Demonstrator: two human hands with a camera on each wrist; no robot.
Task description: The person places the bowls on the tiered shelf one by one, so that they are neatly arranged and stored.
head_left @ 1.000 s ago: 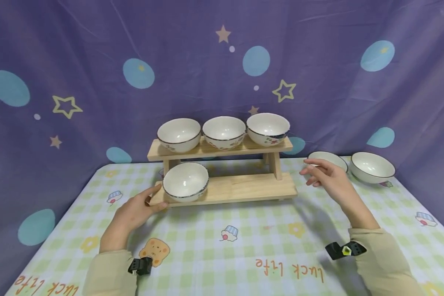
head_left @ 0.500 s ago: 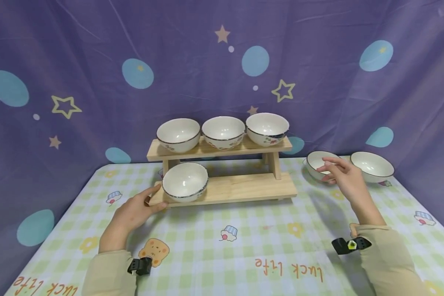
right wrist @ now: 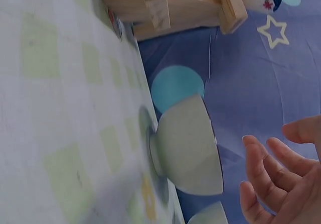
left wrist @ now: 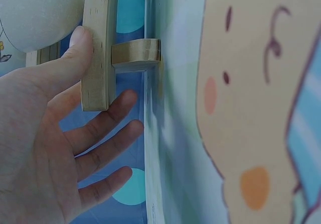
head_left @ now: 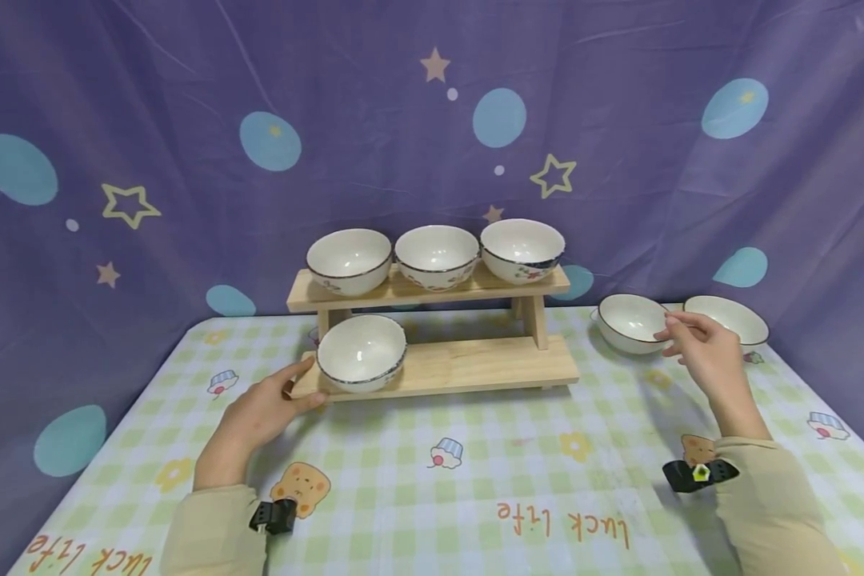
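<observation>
At the left end of a two-tier wooden shelf (head_left: 490,364), my left hand (head_left: 259,408) grips the lower board. In the left wrist view the thumb (left wrist: 80,48) lies along the board and the other fingers reach round its end. A white bowl (head_left: 362,352) with a dark patterned rim sits on that board beside the hand. My right hand (head_left: 709,356) holds nothing, its fingers loosely bent. It is near the right rim of a white bowl (head_left: 630,320) on the table and partly overlaps another bowl (head_left: 734,316). The right wrist view shows a gap between fingers and bowl.
Three more bowls stand in a row on the upper board: left (head_left: 349,260), middle (head_left: 436,256) and right (head_left: 522,248). A checked tablecloth (head_left: 403,512) covers the table. A purple curtain (head_left: 374,120) hangs right behind it.
My right hand has moved right, from the nearer loose bowl's left side to its right rim, uncovering that bowl. The left hand, the shelf and the bowls have stayed put.
</observation>
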